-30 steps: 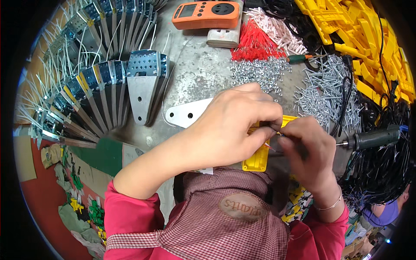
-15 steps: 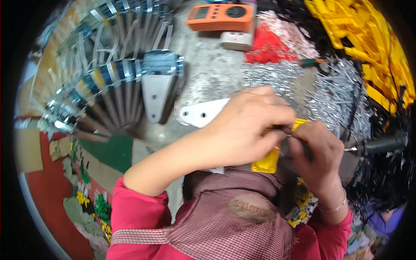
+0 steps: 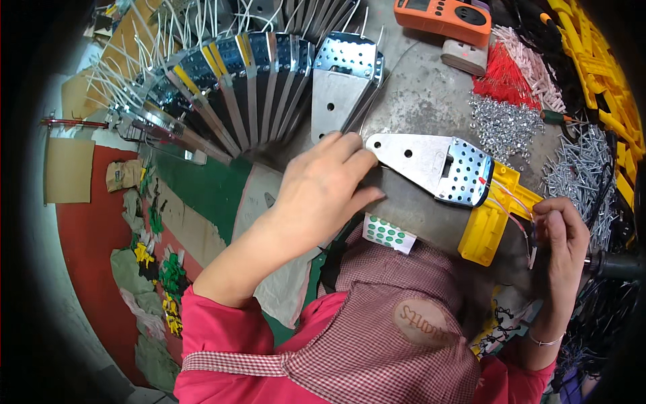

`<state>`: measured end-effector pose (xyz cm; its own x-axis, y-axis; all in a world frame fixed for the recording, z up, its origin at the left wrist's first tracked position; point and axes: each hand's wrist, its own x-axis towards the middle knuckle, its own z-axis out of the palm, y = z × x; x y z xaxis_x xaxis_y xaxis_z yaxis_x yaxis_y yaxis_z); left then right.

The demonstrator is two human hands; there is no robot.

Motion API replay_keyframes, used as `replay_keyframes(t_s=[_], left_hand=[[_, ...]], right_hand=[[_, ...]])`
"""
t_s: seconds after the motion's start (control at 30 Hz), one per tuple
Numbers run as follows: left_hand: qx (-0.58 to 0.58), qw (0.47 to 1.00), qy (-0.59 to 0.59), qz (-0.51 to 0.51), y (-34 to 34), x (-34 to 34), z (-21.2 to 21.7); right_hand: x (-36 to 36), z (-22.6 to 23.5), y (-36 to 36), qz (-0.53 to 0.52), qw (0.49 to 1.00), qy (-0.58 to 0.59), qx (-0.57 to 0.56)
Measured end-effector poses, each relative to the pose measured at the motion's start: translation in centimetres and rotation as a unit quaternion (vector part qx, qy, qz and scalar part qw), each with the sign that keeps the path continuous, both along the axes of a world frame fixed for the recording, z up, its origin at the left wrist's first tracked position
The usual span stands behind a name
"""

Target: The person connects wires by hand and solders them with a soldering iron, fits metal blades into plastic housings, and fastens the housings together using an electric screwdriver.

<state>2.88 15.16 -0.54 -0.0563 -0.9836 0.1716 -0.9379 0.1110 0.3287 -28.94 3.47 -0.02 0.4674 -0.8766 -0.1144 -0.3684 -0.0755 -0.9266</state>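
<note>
Person at bench, working bare-handed. The left hand [image 3: 323, 185] is lying flat, fingers together and extended, pressing on the narrow end of a metal plate [image 3: 431, 165] with a perforated head; it is not gripping, only resting on top. The plate is lying on the grey worktable [image 3: 417, 101], its wide end joined to a yellow plastic handle [image 3: 494, 219] that is pointing toward the person. The right hand [image 3: 562, 239] is pinching thin red and white wires [image 3: 515, 209] coming out of the handle, fingertips closed on them just beside the handle's edge.

A fan of similar finished plates [image 3: 249, 81] is lying well apart at upper left. An orange meter [image 3: 451, 17], a bundle of red wire pieces [image 3: 505, 77] and a heap of small screws [image 3: 505, 124] are sitting beyond the plate. Yellow plastic parts [image 3: 599, 54] are piled at the far right.
</note>
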Motion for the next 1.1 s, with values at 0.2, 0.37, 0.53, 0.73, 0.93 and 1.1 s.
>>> replay_keyframes(t_s=[0.2,0.37,0.53,0.73,0.93,1.1], left_hand=[[0.003,1.000,-0.002,0.003,1.4,-0.2,-0.8],[0.069,0.997,0.031,-0.008,1.1,0.1,-0.5],[0.057,0.997,0.044,-0.006,1.2,0.0,-0.8],[0.069,0.995,0.022,-0.064,1.2,0.1,0.4],[-0.032,0.978,0.164,-0.123,-1.1,2.4,1.4],[-0.101,0.964,0.233,-0.077,-0.4,0.8,2.5]], right_hand=[[0.1,-0.4,0.6,0.007,0.999,0.009,-0.044],[-0.1,-0.9,0.7,-0.007,0.999,0.017,-0.044],[-0.3,-1.2,0.5,-0.011,0.998,0.018,-0.056],[0.3,0.1,0.3,-0.016,0.997,0.026,-0.070],[0.4,2.6,-3.3,-0.035,0.994,0.041,-0.094],[4.4,3.2,-12.7,-0.074,0.987,-0.003,-0.140]])
